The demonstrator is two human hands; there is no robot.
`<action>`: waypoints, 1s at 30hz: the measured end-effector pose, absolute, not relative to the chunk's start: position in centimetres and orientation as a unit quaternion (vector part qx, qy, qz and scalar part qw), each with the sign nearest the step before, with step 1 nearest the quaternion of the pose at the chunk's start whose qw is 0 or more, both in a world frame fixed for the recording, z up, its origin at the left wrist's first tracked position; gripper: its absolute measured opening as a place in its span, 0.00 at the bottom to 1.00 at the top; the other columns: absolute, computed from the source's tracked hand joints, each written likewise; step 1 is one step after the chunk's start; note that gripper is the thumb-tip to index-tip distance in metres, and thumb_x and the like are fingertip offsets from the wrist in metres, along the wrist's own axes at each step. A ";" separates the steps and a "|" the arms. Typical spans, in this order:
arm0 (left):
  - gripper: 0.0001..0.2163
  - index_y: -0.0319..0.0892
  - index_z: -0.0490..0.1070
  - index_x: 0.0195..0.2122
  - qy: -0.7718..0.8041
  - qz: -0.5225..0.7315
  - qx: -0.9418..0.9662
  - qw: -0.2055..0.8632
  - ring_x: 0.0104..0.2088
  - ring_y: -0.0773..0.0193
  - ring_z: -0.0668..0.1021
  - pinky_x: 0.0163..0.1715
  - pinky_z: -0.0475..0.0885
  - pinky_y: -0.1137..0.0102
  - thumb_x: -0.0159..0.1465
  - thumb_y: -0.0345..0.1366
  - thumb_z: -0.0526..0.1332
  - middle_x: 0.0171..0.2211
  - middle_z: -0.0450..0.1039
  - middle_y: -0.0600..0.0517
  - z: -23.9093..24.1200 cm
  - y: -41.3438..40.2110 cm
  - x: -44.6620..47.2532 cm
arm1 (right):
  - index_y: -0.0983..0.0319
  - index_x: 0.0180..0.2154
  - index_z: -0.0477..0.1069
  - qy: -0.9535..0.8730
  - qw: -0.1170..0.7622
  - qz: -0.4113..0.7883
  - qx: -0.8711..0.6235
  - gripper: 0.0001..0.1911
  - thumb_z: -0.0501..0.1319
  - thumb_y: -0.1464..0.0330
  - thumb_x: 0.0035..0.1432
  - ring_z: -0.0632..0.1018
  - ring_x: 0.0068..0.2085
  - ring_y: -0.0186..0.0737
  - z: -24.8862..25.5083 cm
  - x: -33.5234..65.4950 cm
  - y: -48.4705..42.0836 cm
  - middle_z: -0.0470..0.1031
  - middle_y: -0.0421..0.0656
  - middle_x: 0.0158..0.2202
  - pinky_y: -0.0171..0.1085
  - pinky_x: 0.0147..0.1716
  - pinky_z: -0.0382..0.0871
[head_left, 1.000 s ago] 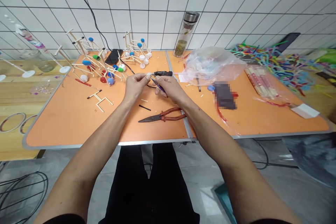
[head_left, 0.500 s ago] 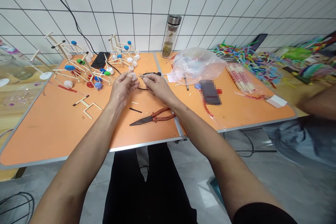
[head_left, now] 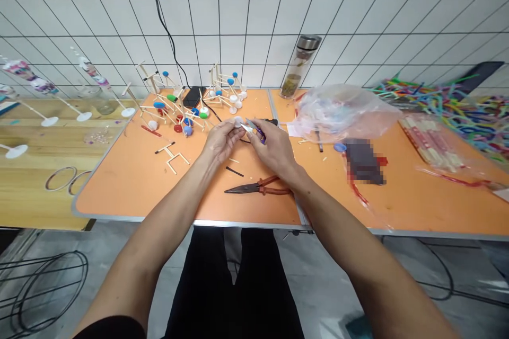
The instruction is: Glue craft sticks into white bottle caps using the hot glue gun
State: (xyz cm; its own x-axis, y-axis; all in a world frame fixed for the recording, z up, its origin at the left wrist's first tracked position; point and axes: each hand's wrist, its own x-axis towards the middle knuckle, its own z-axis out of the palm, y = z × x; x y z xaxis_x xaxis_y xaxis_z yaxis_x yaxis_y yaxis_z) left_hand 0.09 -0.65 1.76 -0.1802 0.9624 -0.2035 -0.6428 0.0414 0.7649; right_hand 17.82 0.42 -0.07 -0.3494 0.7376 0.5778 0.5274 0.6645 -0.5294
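My left hand point(head_left: 220, 142) pinches a small white bottle cap point(head_left: 238, 121) between thumb and fingertips. Close on its right, my right hand point(head_left: 277, 144) is closed around a pair of scissors with purple handles point(head_left: 261, 134). The scissor blades point(head_left: 247, 125) point at the cap; whether they touch it I cannot tell. Below my right wrist lie pliers with red-brown handles point(head_left: 242, 188). A joined frame of thin wooden sticks point(head_left: 172, 155) rests flat to the left of my left hand, and a short black strip point(head_left: 234, 171) lies below the hands.
Stick models with coloured caps point(head_left: 170, 111) stand at the back left, beside a black phone point(head_left: 194, 96). A glass tea bottle point(head_left: 298, 66), a clear plastic bag point(head_left: 342, 114), a pixelated dark object point(head_left: 363, 161), packs of sticks point(head_left: 431, 143) and coloured pipe cleaners point(head_left: 429, 95) occupy the right side.
The view has swung left. My right hand has turned from a fingertip pinch on something thin and pointed to a grip on the purple-handled scissors. My left hand keeps the white cap.
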 end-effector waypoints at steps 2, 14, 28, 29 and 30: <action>0.14 0.36 0.83 0.36 0.390 0.660 0.210 0.607 0.31 0.71 0.86 0.51 0.83 0.74 0.79 0.25 0.62 0.35 0.87 0.47 1.7 -0.7 0.1 | 0.61 0.65 0.81 -0.828 0.390 0.082 -0.394 0.23 0.59 0.60 0.79 0.85 0.53 0.56 -0.1 17.9 0.2 0.88 0.55 0.56 0.50 0.54 0.78; 0.11 0.38 0.84 0.36 0.384 0.659 0.224 0.607 0.34 0.70 0.88 0.58 0.85 0.70 0.77 0.26 0.66 0.35 0.88 0.49 1.5 -0.8 0.2 | 0.58 0.69 0.81 -0.845 0.308 -0.019 -0.436 0.25 0.51 0.62 0.84 0.84 0.51 0.52 0.3 17.9 -0.7 0.87 0.52 0.56 0.41 0.39 0.70; 0.09 0.40 0.88 0.36 0.375 0.664 0.308 0.569 0.37 0.67 0.88 0.48 0.84 0.72 0.63 0.38 0.83 0.37 0.89 0.49 -0.3 -0.2 -0.2 | 0.57 0.70 0.80 -0.843 0.256 -0.037 -0.472 0.26 0.50 0.61 0.85 0.84 0.50 0.51 1.3 17.6 -1.5 0.87 0.51 0.57 0.41 0.36 0.64; 0.12 0.40 0.88 0.36 0.374 0.667 0.322 0.558 0.36 0.67 0.87 0.48 0.84 0.72 0.60 0.41 0.85 0.36 0.89 0.49 -0.6 -0.1 -0.2 | 0.57 0.70 0.80 -0.843 0.250 -0.040 -0.474 0.26 0.51 0.62 0.85 0.84 0.50 0.51 1.4 17.6 -1.7 0.87 0.51 0.57 0.41 0.36 0.63; 0.15 0.40 0.88 0.36 0.372 0.672 0.335 0.546 0.36 0.67 0.87 0.47 0.84 0.72 0.57 0.43 0.87 0.35 0.88 0.50 -0.8 0.0 -0.2 | 0.57 0.70 0.80 -0.843 0.245 -0.042 -0.477 0.26 0.51 0.62 0.85 0.84 0.51 0.51 1.5 17.6 -1.8 0.87 0.51 0.58 0.41 0.36 0.63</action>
State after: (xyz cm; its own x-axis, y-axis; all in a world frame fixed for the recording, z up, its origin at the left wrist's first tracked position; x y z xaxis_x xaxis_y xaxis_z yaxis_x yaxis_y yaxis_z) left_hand -0.24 0.03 -0.78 -0.1799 0.9827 0.0439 -0.4839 -0.1272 0.8658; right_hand 17.57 -1.85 1.55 -0.4260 0.7833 0.4527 0.8241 0.5424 -0.1631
